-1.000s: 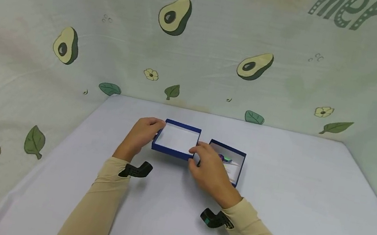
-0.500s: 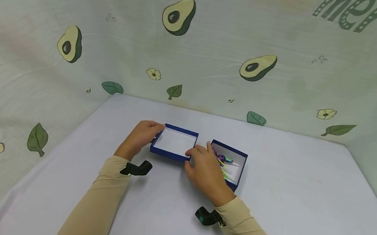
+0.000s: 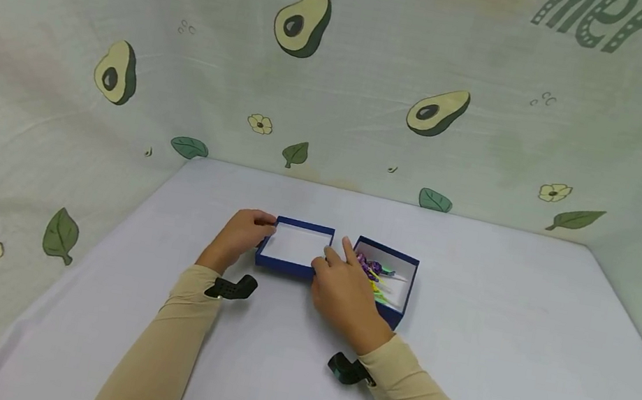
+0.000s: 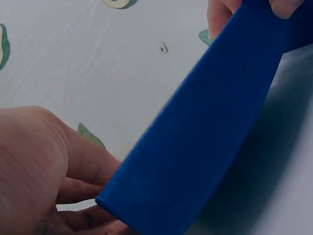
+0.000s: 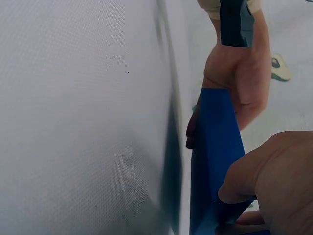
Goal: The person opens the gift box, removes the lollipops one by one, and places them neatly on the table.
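Against the white table [image 3: 530,320], the held box [image 3: 295,247] looks blue-walled, white inside.

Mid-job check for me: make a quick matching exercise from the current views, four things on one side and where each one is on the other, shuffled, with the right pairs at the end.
Things
1. Left hand
2. Purple, yellow and green pieces
3. Right hand
4. Shallow blue tray

Places
A. Held between two hands, white interior showing
B. Gripping the left side of the item held
C. Inside the open blue box on the right
D. Gripping the right side of the item held

Right pairs: 1-B, 2-C, 3-D, 4-A
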Demonstrator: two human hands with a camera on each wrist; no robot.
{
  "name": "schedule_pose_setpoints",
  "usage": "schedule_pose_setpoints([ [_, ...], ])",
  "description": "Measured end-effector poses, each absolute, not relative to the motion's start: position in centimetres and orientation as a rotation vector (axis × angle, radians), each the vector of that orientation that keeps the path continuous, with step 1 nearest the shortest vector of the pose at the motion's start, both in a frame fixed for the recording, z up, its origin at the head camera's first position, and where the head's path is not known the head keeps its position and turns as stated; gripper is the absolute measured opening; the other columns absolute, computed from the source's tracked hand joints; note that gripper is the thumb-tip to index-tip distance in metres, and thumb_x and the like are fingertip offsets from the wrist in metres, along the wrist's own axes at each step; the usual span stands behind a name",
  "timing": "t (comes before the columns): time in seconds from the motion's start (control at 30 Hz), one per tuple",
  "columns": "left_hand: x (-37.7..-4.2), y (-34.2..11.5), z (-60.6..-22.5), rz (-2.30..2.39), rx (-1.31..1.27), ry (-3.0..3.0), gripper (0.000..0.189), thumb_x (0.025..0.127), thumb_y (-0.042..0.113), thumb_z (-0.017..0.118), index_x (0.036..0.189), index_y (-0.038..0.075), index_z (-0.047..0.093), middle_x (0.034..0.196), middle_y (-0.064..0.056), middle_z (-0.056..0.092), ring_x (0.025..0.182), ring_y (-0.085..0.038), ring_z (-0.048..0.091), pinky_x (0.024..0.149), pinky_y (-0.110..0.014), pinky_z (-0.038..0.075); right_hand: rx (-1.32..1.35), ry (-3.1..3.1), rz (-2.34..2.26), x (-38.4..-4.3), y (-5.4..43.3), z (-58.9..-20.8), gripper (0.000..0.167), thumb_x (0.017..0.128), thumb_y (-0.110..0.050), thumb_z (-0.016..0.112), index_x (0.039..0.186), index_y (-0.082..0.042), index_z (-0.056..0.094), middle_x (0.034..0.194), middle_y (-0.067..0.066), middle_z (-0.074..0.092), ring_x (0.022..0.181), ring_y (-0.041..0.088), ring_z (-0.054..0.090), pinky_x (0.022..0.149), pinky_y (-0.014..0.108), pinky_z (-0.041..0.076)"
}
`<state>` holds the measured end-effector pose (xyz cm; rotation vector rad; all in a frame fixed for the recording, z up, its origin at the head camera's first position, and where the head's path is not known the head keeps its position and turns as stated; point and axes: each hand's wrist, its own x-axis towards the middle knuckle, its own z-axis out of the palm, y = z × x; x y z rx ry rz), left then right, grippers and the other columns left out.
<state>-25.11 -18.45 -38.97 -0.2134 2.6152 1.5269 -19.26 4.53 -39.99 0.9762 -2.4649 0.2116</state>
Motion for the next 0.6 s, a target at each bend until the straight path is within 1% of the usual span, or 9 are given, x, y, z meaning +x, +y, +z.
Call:
schedule_pose_setpoints([
  [0.03, -25.1, -18.5, -39.1, 1.517, -0.208, 2.621, 0.038, 0.100, 0.015, 0.058, 0.136, 0.004, 0.060, 0.134, -0.014, 0.058, 0.117, -0.027, 0.055, 0.100, -0.044, 0.047, 0.981, -2.472, 0.193, -19.3, 4.4, -40.0, 0.011, 0.087, -0.005, 0.071, 0.097, -0.003, 0.074, 0.106, 0.014, 0.073, 0.114, 0.028, 0.064, 0.117, 0.050, 0.026],
  [0.1, -25.2, -18.6, -39.4, 1.503, -0.200, 2.632, 0.038, 0.099, 0.011, 0.057, 0.136, 0.003, 0.060, 0.133, -0.014, 0.058, 0.117, -0.027, 0.054, 0.101, -0.043, 0.046, 0.997, -2.472, 0.148, -19.2, 4.3, -40.1, 0.011, 0.087, -0.005, 0.069, 0.096, -0.003, 0.075, 0.107, 0.013, 0.073, 0.112, 0.026, 0.066, 0.117, 0.050, 0.027],
  [0.27, -25.4, -18.8, -39.6, 1.473, -0.201, 2.658, 0.038, 0.099, 0.008, 0.056, 0.136, 0.004, 0.060, 0.133, -0.015, 0.059, 0.118, -0.028, 0.053, 0.101, -0.044, 0.046, 1.049, -2.439, 0.024, -19.3, 3.9, -40.5, 0.009, 0.089, -0.007, 0.069, 0.094, -0.005, 0.075, 0.101, 0.009, 0.072, 0.100, 0.020, 0.069, 0.116, 0.048, 0.029],
  [0.47, -25.5, -18.9, -39.6, 1.464, -0.208, 2.660, 0.038, 0.099, 0.006, 0.055, 0.136, 0.005, 0.060, 0.130, -0.014, 0.059, 0.116, -0.027, 0.053, 0.100, -0.043, 0.046, 1.092, -2.434, 0.007, -19.2, 3.9, -40.8, 0.010, 0.090, -0.010, 0.069, 0.096, -0.006, 0.075, 0.100, 0.009, 0.072, 0.099, 0.021, 0.069, 0.114, 0.045, 0.034],
  [0.6, -25.4, -18.9, -39.6, 1.468, -0.203, 2.657, 0.038, 0.099, 0.006, 0.055, 0.136, 0.005, 0.060, 0.129, -0.014, 0.059, 0.115, -0.028, 0.053, 0.099, -0.043, 0.046, 1.103, -2.421, 0.014, -19.3, 4.0, -41.1, 0.009, 0.090, -0.010, 0.069, 0.095, -0.007, 0.075, 0.099, 0.008, 0.072, 0.096, 0.021, 0.070, 0.110, 0.045, 0.040],
])
